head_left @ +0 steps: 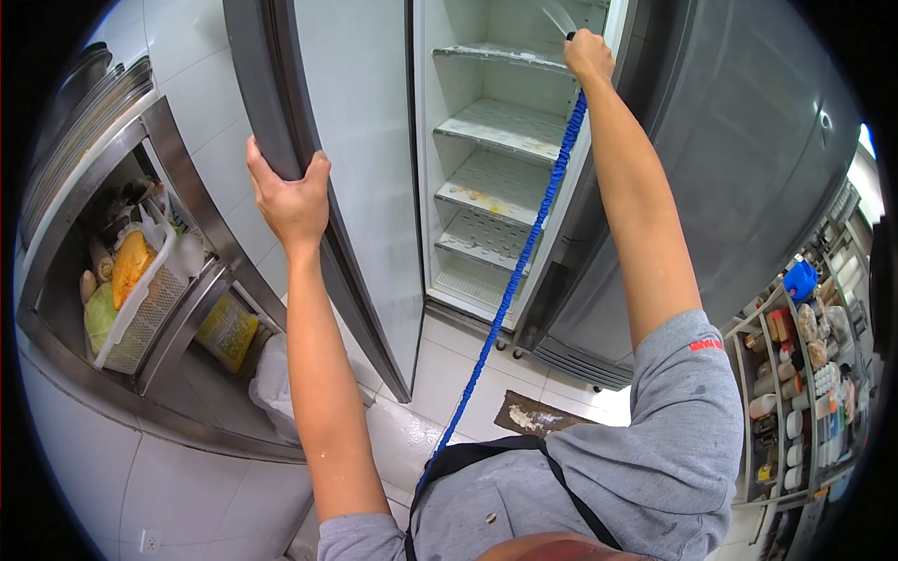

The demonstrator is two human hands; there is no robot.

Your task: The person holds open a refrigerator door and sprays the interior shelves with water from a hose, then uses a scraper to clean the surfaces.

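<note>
The left hand (292, 192) grips the grey metal refrigerator door (346, 140) edge while the right hand (587, 54) grasps the blue coiled hose (524, 252) nozzle.

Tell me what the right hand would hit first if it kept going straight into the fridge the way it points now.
The right hand, gripping the blue hose, points at the upper fridge shelf. It would probably meet that shelf or the back wall behind it first, though depth is hard to judge.

Your left hand (292, 194) grips the edge of the open refrigerator door (360, 168); your right hand (587, 54) reaches high into the cabinet, closed around the nozzle end of a blue hose (520, 262), which spray leaves near the top shelf (500, 56); the hose trails down to the tiled floor (458, 374); the wire shelves look bare.
</note>
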